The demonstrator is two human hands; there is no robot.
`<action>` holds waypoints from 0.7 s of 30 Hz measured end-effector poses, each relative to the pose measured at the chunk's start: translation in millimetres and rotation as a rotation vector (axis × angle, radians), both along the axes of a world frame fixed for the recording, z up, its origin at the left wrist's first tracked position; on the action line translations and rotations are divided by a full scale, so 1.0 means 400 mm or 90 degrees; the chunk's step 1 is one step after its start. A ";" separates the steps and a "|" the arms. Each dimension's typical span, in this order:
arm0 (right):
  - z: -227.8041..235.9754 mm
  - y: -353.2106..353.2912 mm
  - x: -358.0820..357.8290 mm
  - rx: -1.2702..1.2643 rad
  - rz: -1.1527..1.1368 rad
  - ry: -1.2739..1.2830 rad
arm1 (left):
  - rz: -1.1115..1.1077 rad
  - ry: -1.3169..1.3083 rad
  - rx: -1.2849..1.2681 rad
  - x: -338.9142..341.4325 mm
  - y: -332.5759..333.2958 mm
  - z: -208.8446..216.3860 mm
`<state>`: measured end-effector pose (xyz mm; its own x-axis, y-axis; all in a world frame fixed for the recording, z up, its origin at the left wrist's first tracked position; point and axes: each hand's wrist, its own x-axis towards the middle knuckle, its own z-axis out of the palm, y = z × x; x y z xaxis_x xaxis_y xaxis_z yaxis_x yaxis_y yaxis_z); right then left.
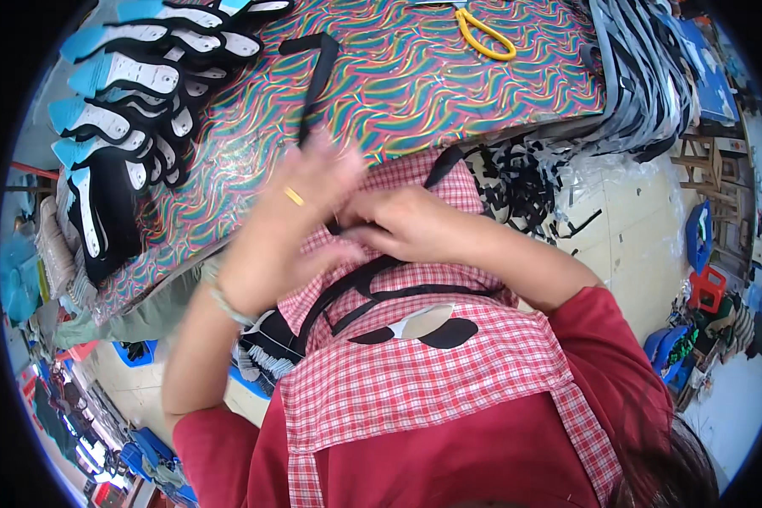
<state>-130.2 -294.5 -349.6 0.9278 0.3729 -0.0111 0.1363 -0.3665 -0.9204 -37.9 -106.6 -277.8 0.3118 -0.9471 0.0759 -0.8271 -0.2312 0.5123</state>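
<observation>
My left hand [313, 190], blurred by motion, is raised at the table's near edge with its thumb and fingers apart. A black strap [317, 78] lies on the patterned table and runs down behind its fingertips. Just beside it, my right hand [402, 222] is closed, fingers curled round a black strap whose gripped part is mostly hidden. Black strap loops [372, 288] cross my lap over the red checked apron [423, 372]. Another black strip [445, 167] shows beyond my right hand, at the table edge.
Stacked black pieces with white and teal parts [114, 76] fill the table's left side. Yellow-handled scissors [487, 35] lie at the far edge. Grey and black strips [635, 85] hang over the right edge. Black scraps [525, 182] litter the floor near a red stool [708, 288].
</observation>
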 end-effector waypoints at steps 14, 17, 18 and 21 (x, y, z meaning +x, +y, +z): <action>0.133 -0.287 -0.210 0.031 -0.172 0.195 | 0.287 0.090 0.033 -0.315 0.263 -0.254; 0.222 -0.443 -0.283 0.286 -0.516 -0.039 | 0.299 0.139 0.013 -0.230 0.158 -0.193; 0.268 -0.525 -0.319 0.443 -0.563 -0.137 | 0.305 0.159 -0.017 -0.209 0.104 -0.149; 0.462 -0.819 -0.450 0.439 -0.774 -0.398 | 0.228 0.225 -0.052 -0.165 -0.009 -0.095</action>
<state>-310.1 -622.1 -165.0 0.4558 -0.8241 0.3363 0.4968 -0.0779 -0.8644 -103.8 -110.3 -315.7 0.6360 -0.7713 -0.0241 -0.4755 -0.4163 0.7750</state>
